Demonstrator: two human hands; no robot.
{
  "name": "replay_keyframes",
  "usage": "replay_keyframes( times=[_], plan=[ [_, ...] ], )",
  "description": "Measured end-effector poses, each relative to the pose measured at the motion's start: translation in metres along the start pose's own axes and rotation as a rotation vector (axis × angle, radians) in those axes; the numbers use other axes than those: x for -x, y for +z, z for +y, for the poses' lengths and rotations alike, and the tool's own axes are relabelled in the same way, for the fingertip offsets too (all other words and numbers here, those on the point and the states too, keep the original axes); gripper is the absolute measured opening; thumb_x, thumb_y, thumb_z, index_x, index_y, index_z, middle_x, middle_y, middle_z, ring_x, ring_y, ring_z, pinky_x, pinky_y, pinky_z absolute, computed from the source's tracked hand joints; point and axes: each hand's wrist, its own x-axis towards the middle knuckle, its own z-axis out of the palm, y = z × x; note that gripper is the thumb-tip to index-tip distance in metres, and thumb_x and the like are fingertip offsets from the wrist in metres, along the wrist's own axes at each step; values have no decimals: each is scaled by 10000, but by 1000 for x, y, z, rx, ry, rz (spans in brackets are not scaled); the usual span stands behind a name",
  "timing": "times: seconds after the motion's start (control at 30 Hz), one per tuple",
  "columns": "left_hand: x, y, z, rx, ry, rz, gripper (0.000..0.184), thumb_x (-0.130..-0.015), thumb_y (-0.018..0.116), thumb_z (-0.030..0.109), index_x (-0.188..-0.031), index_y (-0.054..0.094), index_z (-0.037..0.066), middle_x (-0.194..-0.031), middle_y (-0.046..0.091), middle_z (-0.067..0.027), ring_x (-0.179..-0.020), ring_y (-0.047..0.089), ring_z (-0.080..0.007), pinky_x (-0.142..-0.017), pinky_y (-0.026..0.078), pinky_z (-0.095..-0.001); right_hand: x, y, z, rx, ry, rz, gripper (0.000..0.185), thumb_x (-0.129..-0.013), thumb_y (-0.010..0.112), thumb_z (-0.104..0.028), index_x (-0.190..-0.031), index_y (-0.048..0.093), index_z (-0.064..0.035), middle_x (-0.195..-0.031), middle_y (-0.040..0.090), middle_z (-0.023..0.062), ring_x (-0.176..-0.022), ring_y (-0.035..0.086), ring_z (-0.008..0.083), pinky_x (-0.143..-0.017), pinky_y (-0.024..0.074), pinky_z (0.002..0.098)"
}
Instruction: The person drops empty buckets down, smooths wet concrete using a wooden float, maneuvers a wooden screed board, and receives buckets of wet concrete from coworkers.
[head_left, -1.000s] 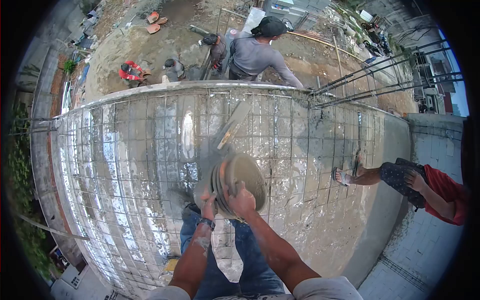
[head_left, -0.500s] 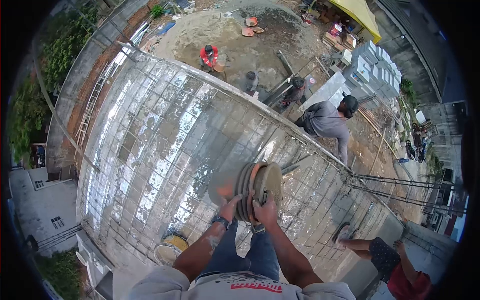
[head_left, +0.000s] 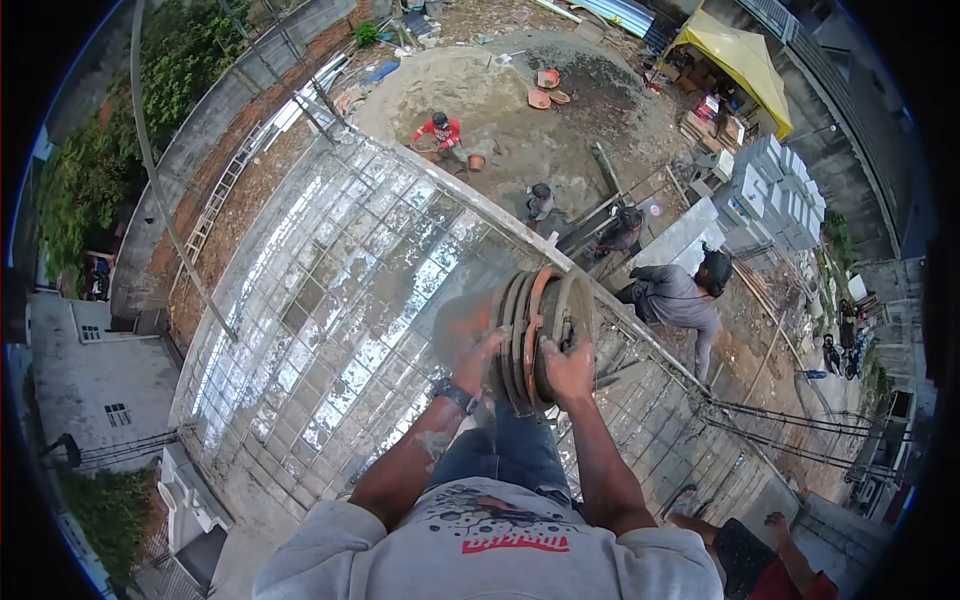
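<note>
Above the big wet floor (head_left: 350, 290), a stack of buckets (head_left: 518, 345) is tipped sideways, gripped by the left hand (head_left: 476, 364) and the right hand (head_left: 569, 370), so this looks like the holding step, and the next move seems to need a tight, steady grip.

Mid-frame, I had a stack of buckets (head_left: 535, 340) between the left hand (head_left: 478, 364) and the right hand (head_left: 568, 370), above a slab (head_left: 365, 265) with a rebar grid (head_left: 320, 330) across it. Past the slab's upper-right edge I saw a person (head_left: 678, 297); farther toward the upper right, piled blocks (head_left: 770, 195), then a canopy (head_left: 748, 68) above them in the frame. A sand heap (head_left: 425, 92) lay at upper centre, a ladder (head_left: 214, 213) left of the slab, a second person (head_left: 745, 556) at lower right.
</note>
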Motion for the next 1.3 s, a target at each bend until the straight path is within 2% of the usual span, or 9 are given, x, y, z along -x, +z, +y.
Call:
replay_keyframes(
  times=[0.13,0.23,0.43,0.67,0.77,0.87,0.97,1.0,1.3],
  plan=[
    [-40,16,58,-42,103,-76,474,-885,687,290,-1245,593,-3,-1140,663,-123,-996,678,-207,-852,554,-362,-47,18,-23,71,-16,97,715,-824,704,-224,-1375,415,128,-1257,572,347,-1198,564,458,-1023,437,456],
    [-84,24,94,-5,130,20,361,-890,699,281,-1096,687,-14,-1024,697,-85,-877,668,-156,-783,531,-303,-104,30,-47,24,8,68,727,-823,707,-232,-1377,407,132,-1261,567,351,-1200,557,466,-1035,425,464],
    [-131,23,175,-48,-63,-61,446,-905,644,370,-1202,652,38,-1037,700,-68,-845,698,-167,-748,561,-302,-165,49,-112,131,71,-2,692,-827,702,-257,-1371,429,72,-1199,607,332,-1145,591,465,-998,457,471],
    [-200,-3,226,-105,-13,-39,434,-885,668,387,-1181,657,70,-965,709,-30,-774,697,-141,-668,542,-279,-224,90,-178,62,161,22,735,-824,739,-359,-1364,443,41,-1150,643,303,-1096,629,444,-975,473,477],
    [-220,-3,277,-296,-58,24,455,-878,678,396,-1197,647,73,-1001,708,-22,-825,696,-132,-689,544,-284,-257,122,-188,58,183,51,745,-827,734,-391,-1364,449,38,-1141,652,298,-1093,635,439,-973,476,476],
    [-266,-38,293,-203,-93,-128,480,-878,689,376,-1230,630,55,-1070,698,-51,-919,695,-168,-777,557,-322,-284,153,-204,98,229,112,764,-828,730,-409,-1372,445,46,-1146,652,301,-1091,637,439,-972,478,476],
    [-299,-50,316,-244,-17,-120,517,-881,700,349,-1252,609,0,-1159,667,-111,-991,684,-215,-856,552,-351,-311,185,-232,135,280,196,750,-828,742,-402,-1347,468,64,-1135,655,299,-1079,643,436,-952,490,466],
    [-309,-61,328,-315,-121,-165,625,-875,699,436,-1227,606,-72,-1121,672,-143,-1023,651,-241,-911,498,-359,-312,197,-238,145,303,209,738,-828,749,-396,-1333,480,71,-1128,657,297,-1073,645,435,-942,496,460],
    [-383,-25,429,-463,196,-363,531,-930,639,411,-1163,641,-66,-1026,665,-138,-945,635,-222,-881,479,-360,-405,207,-291,58,239,533,626,-843,718,-310,-1288,533,90,-1094,656,332,-1044,640,478,-933,490,489]
  ],
)
